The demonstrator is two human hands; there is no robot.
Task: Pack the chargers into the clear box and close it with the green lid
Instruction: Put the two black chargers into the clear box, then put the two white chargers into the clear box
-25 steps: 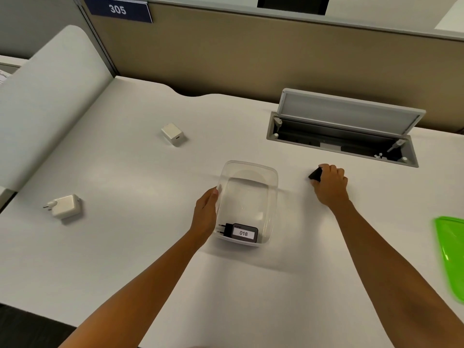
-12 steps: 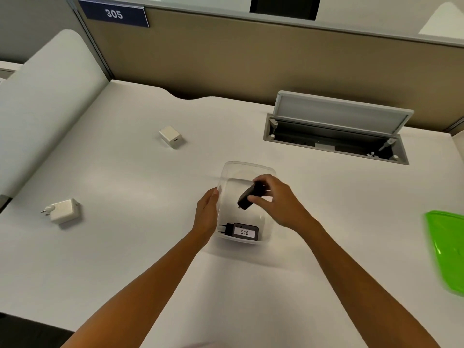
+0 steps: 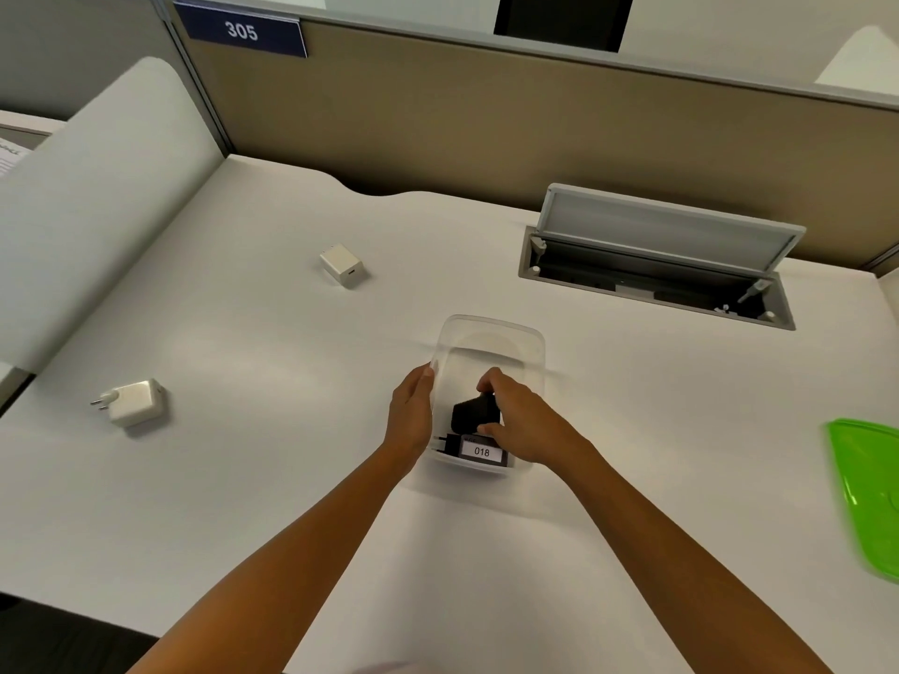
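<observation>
The clear box (image 3: 491, 335) stands in the middle of the white desk. My left hand (image 3: 411, 415) rests flat against its left wall. My right hand (image 3: 523, 420) reaches inside the box, fingers closed on a small black charger (image 3: 472, 411). Below it, at the box's near end, lies a black charger with a white "018" label (image 3: 479, 452). Two white chargers sit outside on the desk: a cube-shaped one (image 3: 342, 265) at the far left and one with round prongs (image 3: 131, 403) at the near left. The green lid (image 3: 871, 493) lies at the right edge.
An open grey cable hatch (image 3: 656, 265) with a raised flap is set into the desk behind the box on the right. A tan partition wall runs along the back. A curved white divider panel (image 3: 87, 226) borders the desk on the left.
My right hand picked up the small black charger from the desk right of the box, carried it left over the box, and has lowered it inside. The left hand has stayed on the box.
</observation>
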